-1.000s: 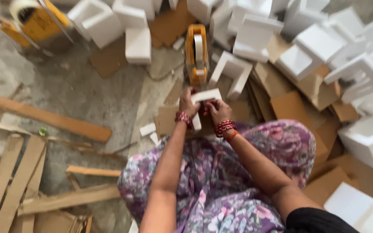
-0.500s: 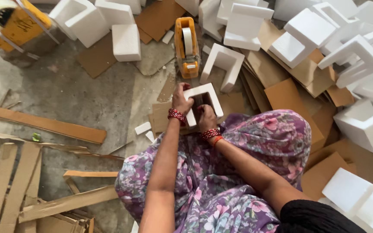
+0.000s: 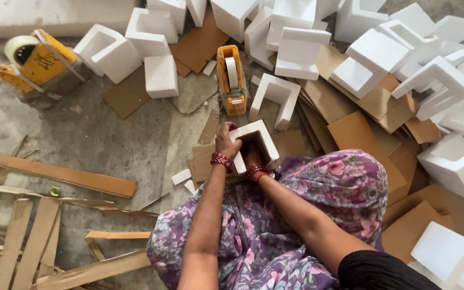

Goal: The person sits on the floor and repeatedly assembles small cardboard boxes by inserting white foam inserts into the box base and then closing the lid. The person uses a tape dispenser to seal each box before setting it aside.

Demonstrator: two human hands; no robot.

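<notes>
Both of our hands are on one white U-shaped foam piece (image 3: pixel 253 144), which sits in front of our knees on a stack of brown cardboard sheets (image 3: pixel 202 161) on the concrete floor (image 3: pixel 108 139). Our left hand (image 3: pixel 225 140) is closed over the piece's left wall, fingers curled on its top edge, and our right hand (image 3: pixel 252 154) is tucked inside its hollow, so we cannot tell how its fingers sit. Just beyond the foam piece lies an orange tape dispenser (image 3: pixel 231 79), near but apart from it. More white foam corner blocks (image 3: pixel 369 70) and cardboard are heaped ahead and to the right; wooden strips (image 3: pixel 55 173) lie to the left.
</notes>
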